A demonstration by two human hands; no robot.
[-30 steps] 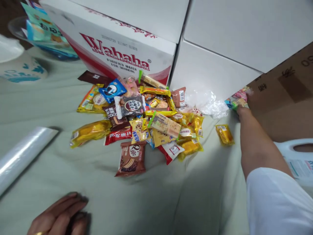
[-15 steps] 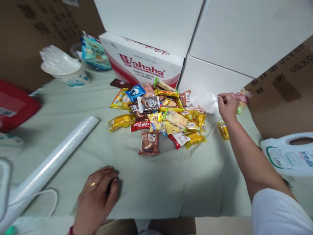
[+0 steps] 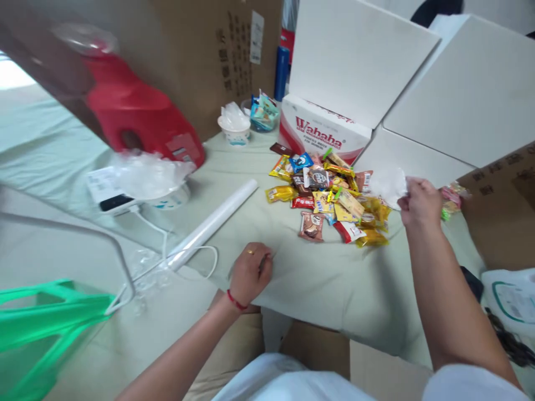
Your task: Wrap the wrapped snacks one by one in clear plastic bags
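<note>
Your right hand (image 3: 421, 203), fingers closed, pinches clear plastic (image 3: 389, 188) right of centre; your left hand (image 3: 251, 273), lower centre, half-curled, contents hidden. Judged progress: grip made; snack packets (image 3: 322, 201) alongside lie loosely heaped.

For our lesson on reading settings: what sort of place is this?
Perhaps a home or storeroom corner; which, I can't tell. Wrapped snacks lie heaped on a cloth-covered table, with a water box and brown carton behind.
</note>
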